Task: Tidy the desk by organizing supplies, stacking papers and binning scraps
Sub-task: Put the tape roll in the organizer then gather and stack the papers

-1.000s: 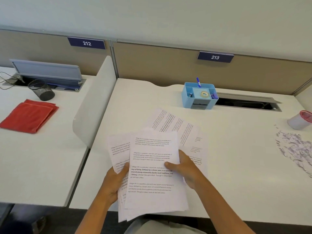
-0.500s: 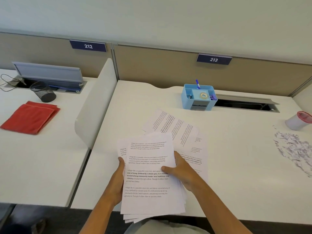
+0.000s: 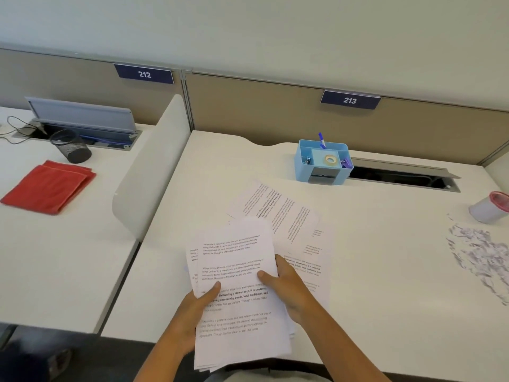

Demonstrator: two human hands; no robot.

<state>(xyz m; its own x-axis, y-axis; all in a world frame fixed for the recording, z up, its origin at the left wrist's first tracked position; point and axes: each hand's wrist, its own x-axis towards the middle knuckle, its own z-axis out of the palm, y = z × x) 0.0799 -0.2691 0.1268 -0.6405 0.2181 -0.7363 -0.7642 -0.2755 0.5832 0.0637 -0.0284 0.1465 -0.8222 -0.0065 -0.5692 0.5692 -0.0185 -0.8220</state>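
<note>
Both hands' fingers hidden under paper stack.

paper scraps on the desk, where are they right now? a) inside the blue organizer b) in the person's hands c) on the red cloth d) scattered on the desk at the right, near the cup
d: the paper scraps lie loose on the desk at its right side, just in front of the cup with the red rim, and not in it.

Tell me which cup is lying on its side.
The black mesh cup on the left desk lies tipped over; the grey cup with a red rim stands on the right.
</note>
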